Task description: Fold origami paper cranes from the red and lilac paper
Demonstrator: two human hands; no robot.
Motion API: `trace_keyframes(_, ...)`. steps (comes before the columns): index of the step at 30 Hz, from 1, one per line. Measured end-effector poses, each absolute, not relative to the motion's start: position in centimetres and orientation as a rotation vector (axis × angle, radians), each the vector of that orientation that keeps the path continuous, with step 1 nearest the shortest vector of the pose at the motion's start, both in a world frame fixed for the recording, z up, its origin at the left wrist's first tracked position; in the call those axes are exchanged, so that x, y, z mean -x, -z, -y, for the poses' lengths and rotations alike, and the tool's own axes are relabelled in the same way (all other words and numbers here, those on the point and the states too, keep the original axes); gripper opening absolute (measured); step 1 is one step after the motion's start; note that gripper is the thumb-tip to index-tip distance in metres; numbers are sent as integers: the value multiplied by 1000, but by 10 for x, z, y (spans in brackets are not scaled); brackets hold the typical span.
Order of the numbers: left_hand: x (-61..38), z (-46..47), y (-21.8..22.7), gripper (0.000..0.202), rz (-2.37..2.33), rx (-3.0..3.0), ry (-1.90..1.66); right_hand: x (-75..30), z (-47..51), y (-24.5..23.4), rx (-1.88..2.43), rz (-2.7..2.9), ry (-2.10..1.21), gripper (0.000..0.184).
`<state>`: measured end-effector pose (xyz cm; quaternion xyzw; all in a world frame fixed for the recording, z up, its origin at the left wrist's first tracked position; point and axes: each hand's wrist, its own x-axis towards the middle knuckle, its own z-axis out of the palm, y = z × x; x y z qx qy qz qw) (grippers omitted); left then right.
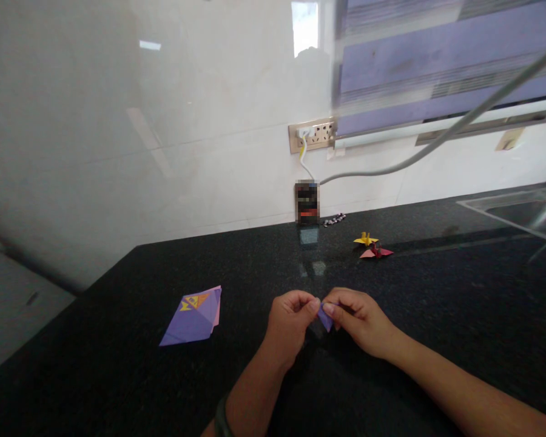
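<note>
A small folded piece of purple origami paper (326, 318) is pinched between my two hands, just above the dark countertop. My left hand (290, 321) grips its left edge between thumb and forefinger. On its other side my right hand (360, 318) holds it the same way, the thumb lying on top. Fingers cover most of the upper part, so its full shape is hidden. To the left lies a larger purple folded sheet (193, 321) with a yellow and orange pattern and pink showing at its right edge.
Behind my right hand stand a yellow paper crane (366, 240) and a red and pink paper crane (377, 252). A black box-like device (307, 203) leans at the wall below a socket panel (312, 135). A grey cable (400, 164) runs right. A sink edge (505, 218) is at far right.
</note>
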<state>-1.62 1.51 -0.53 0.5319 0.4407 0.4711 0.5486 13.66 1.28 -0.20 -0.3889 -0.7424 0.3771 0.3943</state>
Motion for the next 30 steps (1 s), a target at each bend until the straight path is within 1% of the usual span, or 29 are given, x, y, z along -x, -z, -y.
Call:
trace_keyframes(2,16,-15,4,16,-1042,-1213,-1130,-137,-15,4,971,1807,-1081,27)
trace_keyframes(4,15,-15,3,16,-1052,-1188,-1141,-137,-17,6,999,1730,-1138,28)
trace_keyframes(12,16,-15,3,15,-1122,-1313,-1160,-136,-17,9,1077,1692,-1103,28)
trace_keyframes(18,16,-15,4,15,-1157,-1441,-1154,-137,-15,7,1045,1878,-954,16)
trace_keyframes(22,16,-15,5,15,-1145,-1476,-1130,-139,-16,6,1019,1919,-915,18)
trace_keyframes(27,15,-15,4,14,-1182,-1490,-1137,-137,-15,10,1026,1871,-970,18)
trace_keyframes(30,15,-16,6,15,-1222,-1480,-1142,-134,-15,11,1058,1900,-906,15)
